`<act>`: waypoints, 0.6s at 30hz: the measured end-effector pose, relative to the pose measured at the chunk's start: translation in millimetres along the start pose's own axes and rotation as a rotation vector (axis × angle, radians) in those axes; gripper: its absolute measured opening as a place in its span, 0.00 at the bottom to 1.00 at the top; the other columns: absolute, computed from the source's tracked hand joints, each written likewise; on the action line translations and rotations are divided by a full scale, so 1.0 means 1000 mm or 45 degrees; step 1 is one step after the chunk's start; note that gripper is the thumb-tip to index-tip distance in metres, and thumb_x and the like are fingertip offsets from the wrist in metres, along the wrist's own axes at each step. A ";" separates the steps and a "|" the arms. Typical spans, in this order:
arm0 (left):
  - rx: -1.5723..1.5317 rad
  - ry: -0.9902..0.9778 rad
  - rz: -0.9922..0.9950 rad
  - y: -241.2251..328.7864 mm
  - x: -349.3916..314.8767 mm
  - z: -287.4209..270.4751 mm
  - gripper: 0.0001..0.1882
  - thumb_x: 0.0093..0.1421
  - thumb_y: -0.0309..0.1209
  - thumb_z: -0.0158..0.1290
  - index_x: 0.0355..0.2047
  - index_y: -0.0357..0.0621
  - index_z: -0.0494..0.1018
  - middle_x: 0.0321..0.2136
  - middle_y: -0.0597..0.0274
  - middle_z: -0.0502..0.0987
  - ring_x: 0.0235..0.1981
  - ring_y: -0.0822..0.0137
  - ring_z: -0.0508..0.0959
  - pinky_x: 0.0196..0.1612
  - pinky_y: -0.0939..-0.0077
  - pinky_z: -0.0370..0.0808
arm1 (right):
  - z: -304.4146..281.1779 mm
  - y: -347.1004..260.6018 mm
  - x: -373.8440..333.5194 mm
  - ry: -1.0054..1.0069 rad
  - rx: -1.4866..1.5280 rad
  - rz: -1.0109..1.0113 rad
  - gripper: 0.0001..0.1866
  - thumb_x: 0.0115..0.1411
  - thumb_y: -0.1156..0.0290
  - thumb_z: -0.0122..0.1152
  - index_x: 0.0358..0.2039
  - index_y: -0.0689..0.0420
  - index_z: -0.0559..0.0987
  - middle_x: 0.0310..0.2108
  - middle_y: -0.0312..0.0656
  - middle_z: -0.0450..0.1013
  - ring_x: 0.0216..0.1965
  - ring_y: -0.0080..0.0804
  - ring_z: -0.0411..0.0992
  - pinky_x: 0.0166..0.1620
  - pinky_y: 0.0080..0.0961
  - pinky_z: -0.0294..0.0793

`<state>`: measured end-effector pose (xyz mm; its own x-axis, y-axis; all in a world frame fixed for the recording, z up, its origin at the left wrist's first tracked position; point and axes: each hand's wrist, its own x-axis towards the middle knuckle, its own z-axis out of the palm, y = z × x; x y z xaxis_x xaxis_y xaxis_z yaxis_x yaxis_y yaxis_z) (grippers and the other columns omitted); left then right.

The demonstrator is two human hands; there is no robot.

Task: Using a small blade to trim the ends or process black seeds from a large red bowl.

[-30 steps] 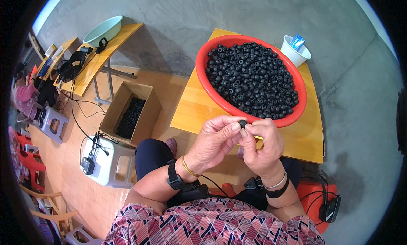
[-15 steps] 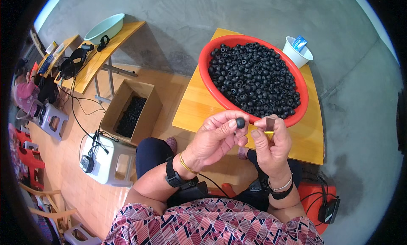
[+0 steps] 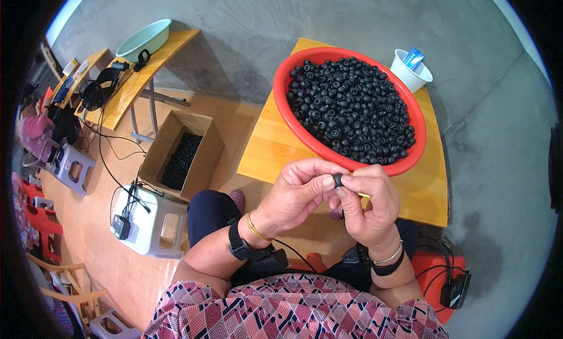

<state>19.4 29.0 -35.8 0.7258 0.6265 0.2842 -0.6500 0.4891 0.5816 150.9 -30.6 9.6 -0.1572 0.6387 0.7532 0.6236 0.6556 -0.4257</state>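
On the small wooden table [image 3: 275, 157] I see a red basin [image 3: 285, 113] heaped with black caps. Just below its near rim, my left hand [image 3: 296, 195] and right hand [image 3: 366, 207] meet, fingertips pinched narrow around one small black cap [image 3: 338, 180] held between them.

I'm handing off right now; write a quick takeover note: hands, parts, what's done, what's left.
Left hand and right hand: both pinch one small black ring part between the fingertips, in front of the table edge.
Red basin on the wooden table: heaped with the same black parts.
Cardboard box on the floor, left: a thin layer of black parts inside.
Left: most of the basin.
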 end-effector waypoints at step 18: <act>0.217 0.114 -0.066 -0.011 0.008 0.008 0.10 0.56 0.26 0.48 0.37 0.35 0.71 0.30 0.60 0.75 0.28 0.72 0.74 0.32 0.79 0.71 | -0.024 0.006 -0.009 -0.063 -0.120 0.092 0.12 0.48 0.75 0.56 0.34 0.58 0.69 0.24 0.42 0.66 0.24 0.38 0.67 0.26 0.29 0.67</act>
<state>33.9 23.7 -33.8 0.7296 0.6582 0.1857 -0.5588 0.4172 0.7167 174.4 -42.2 12.9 -0.1451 0.7036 0.6956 0.7034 0.5678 -0.4276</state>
